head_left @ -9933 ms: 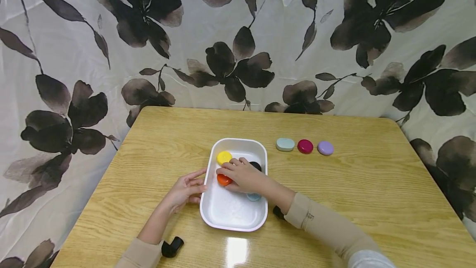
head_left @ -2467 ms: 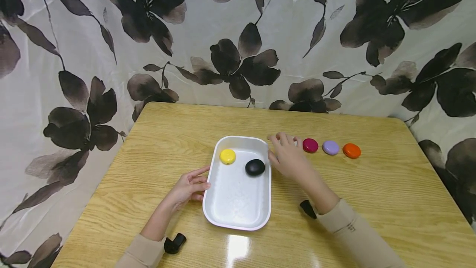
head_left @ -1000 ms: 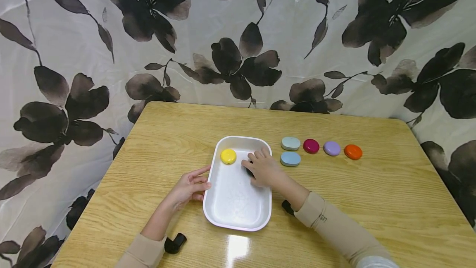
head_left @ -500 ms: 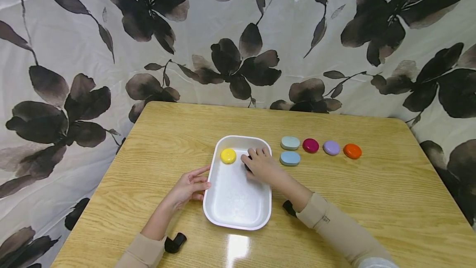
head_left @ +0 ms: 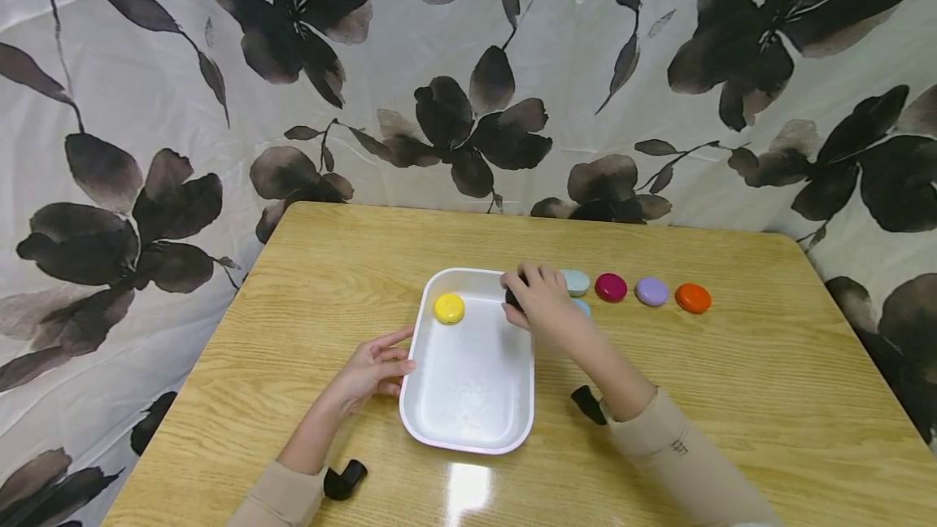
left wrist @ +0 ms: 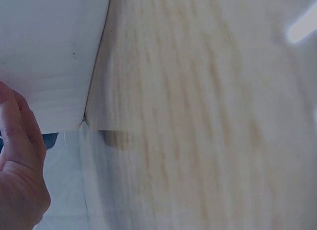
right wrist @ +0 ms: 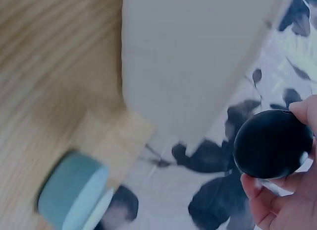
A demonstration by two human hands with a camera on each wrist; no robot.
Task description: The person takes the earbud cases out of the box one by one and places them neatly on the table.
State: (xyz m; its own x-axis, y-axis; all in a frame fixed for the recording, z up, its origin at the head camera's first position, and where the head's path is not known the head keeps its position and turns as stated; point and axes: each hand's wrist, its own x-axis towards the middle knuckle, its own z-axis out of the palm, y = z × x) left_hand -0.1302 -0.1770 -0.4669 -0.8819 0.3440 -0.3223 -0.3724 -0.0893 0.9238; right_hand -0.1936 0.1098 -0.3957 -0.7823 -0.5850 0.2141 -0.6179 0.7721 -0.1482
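Observation:
My right hand (head_left: 545, 303) pinches a glossy black rounded disc (right wrist: 272, 143) between thumb and fingers, raised over the right rim of the white tray (head_left: 468, 405). In the right wrist view the disc stands clear of the tray wall. A yellow round disc (head_left: 449, 308) lies inside the tray, toward its far left corner. My left hand (head_left: 369, 372) rests at the tray's left side, its fingers extended along the outer wall and its thumb at the rim. In the left wrist view, the fingers (left wrist: 17, 126) lie straight against the white wall.
Right of the tray, a pale green oval piece (head_left: 576, 282), a crimson disc (head_left: 611, 288), a lilac disc (head_left: 651, 291) and an orange disc (head_left: 693, 298) form a row. A light blue piece (head_left: 582, 307) is mostly hidden by my right hand. A floral curtain (head_left: 468, 104) hangs behind the wooden table (head_left: 315, 267).
The right hand has lifted the black disc from the tray floor and moved right to the rim. Earlier, the orange and light blue pieces left the tray for the table. The left hand stays put.

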